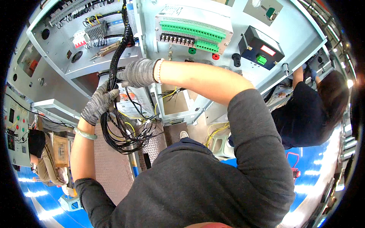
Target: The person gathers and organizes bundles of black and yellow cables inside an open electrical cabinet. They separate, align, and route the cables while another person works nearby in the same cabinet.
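A black wire harness (121,51), tightly wrapped along its upper length, hangs down in front of the cabinet. My left hand (98,103), in a grey knitted glove, is closed around it where the wrapping ends. Just above, my right hand (137,73), gloved alike, has its fingers curled against the same bundle; its fingertips are partly hidden. Below my hands the loose black wires (125,138) fan out and loop downward, with a few yellow ones among them. On the cabinet ledge left of the harness lies a pair of pliers (106,50).
A white module with green terminal strips (192,31) is mounted on the open panel, beside a black box (261,47). Terminal blocks (95,33) sit inside the cabinet. One co-worker (310,108) works close on the right; another person (47,159) is at far left.
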Demonstrator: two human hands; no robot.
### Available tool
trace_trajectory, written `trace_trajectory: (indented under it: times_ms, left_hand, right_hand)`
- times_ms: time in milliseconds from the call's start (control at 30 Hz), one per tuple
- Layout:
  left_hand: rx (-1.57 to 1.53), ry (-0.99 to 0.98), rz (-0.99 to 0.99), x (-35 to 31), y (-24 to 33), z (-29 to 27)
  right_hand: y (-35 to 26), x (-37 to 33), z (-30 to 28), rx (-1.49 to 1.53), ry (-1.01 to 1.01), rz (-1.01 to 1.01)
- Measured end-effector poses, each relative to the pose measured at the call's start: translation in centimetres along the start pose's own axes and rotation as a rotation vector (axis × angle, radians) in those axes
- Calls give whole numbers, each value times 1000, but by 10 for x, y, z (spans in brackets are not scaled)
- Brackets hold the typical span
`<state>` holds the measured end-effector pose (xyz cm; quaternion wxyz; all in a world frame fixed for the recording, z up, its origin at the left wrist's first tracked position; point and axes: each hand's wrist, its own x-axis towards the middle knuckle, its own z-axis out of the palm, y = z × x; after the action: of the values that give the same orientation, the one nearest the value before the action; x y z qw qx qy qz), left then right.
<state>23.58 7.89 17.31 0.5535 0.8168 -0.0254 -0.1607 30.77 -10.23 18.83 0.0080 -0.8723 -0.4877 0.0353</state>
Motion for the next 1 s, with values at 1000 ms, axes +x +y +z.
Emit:
trace_trajectory:
  times_ms: [1000]
  left_hand:
    - [-62,-68,68,5,-26,2]
  right_hand:
    - [10,-47,47,342,305,77]
